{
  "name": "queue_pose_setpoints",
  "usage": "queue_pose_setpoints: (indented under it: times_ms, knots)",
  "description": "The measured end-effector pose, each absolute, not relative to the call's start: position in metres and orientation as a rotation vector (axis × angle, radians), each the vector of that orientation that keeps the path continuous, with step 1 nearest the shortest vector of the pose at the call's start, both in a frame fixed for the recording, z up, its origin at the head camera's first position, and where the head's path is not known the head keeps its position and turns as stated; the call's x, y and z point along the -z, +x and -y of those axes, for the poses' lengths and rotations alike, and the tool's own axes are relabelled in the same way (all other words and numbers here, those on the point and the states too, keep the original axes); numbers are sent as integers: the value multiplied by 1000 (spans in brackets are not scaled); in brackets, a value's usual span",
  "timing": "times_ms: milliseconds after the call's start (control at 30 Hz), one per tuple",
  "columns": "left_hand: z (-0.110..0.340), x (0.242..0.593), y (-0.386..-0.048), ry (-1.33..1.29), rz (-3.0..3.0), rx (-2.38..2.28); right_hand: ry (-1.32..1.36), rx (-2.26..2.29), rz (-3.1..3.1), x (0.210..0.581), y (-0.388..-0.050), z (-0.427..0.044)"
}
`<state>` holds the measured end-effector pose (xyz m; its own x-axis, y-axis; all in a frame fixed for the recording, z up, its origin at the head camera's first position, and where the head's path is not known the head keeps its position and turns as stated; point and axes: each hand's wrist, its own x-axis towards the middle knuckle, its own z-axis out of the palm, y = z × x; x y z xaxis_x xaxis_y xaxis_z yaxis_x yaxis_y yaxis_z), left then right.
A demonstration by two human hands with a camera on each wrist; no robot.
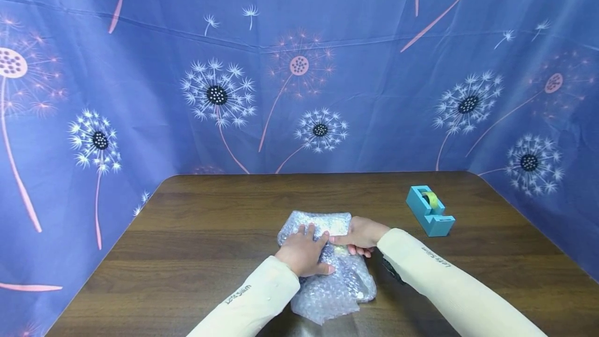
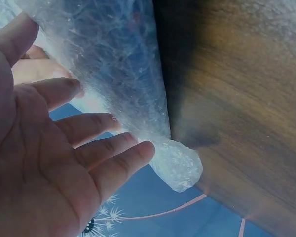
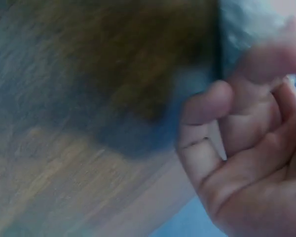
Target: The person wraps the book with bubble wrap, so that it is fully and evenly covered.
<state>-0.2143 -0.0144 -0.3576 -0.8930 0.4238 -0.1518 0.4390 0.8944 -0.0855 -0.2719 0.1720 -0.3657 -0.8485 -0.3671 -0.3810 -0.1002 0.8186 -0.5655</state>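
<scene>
A bundle of clear bubble wrap (image 1: 343, 269) lies on the brown table, with a loose flap at its near end. What it wraps, if anything, cannot be made out. My left hand (image 1: 304, 253) rests flat on its upper left part, fingers spread and straight; the left wrist view shows those fingers extended along the bubble wrap (image 2: 121, 64). At the upper right edge, my right hand (image 1: 364, 232) pinches the wrap, thumb on top and other fingers curled beside the edge. A corner of the bubble wrap (image 3: 239, 27) shows by the curled fingers in the blurred right wrist view.
A light blue tape dispenser (image 1: 432, 224) with a yellow-green roll stands on the right of the wooden table (image 1: 210, 222). Behind the table and along its sides hangs a blue cloth (image 1: 374, 82) with dandelion prints.
</scene>
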Motion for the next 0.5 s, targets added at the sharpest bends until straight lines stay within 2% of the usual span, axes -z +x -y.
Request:
queue_pose_setpoints:
  times_ms: [367,500]
  knots:
    - [13,354,-213,663,-2945,197,-657,690,-2598,367,-261,-178]
    - [15,356,-212,653,-2937,185,-635,766,-2535,370,-264,-182]
